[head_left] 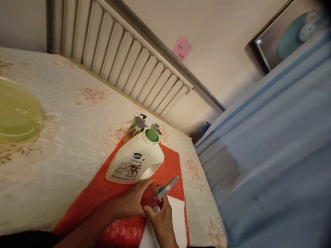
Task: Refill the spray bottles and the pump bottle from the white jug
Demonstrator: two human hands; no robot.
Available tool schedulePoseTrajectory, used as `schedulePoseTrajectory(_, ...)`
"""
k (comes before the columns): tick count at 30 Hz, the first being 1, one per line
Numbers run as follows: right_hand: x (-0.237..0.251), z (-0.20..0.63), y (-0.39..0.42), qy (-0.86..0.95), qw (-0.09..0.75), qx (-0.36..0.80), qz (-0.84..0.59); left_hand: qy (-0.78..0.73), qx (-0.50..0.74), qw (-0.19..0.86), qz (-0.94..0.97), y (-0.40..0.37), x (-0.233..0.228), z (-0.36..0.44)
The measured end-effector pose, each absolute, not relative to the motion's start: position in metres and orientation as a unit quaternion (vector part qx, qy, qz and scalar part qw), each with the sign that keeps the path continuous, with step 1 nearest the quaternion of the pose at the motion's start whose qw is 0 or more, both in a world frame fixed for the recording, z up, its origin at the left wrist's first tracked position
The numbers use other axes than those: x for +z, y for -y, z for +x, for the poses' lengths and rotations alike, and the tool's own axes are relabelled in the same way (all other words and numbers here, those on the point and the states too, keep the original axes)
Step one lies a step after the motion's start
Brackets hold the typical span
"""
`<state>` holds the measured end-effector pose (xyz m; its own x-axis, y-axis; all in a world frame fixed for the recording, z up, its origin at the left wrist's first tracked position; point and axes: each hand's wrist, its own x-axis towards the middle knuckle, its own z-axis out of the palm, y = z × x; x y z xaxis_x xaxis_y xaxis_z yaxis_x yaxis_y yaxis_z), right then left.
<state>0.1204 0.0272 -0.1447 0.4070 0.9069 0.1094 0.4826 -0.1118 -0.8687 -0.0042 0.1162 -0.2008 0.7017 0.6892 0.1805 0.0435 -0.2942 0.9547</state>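
Two hands show, the left hand (131, 203) and the right hand (161, 220), both on one red bottle (149, 198). One white jug (134, 162) stands on one orange sheet (168, 165), with two spray bottles (134, 129) behind it. One green bowl (15, 113), one pink note (181, 48) and one picture (284, 34) complete the count.

Home interior, likely a bedroom or living room. Table (64, 113) covered with a floral lace cloth fills the left and near part. Far behind it, a white ribbed radiator (124, 58) runs along a plain beige wall with a pink sticky note (181, 48) above it. Framed picture (284, 34) hangs far right. Blue fabric (271, 155), curtain or bedding, fills the right side. Household items on the table: white detergent bottle (134, 162), spray bottles (137, 125), red plastic sheet (103, 193), green plastic lid (15, 113) at far left.
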Motion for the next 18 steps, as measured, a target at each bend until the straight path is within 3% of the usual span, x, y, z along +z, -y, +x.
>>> schedulePoseTrajectory(18, -0.140, 0.132, -0.034, 0.524, 0.407, 0.226, -0.713, -0.263, 0.230, 0.598, 0.721, -0.120, -0.185, -0.015)
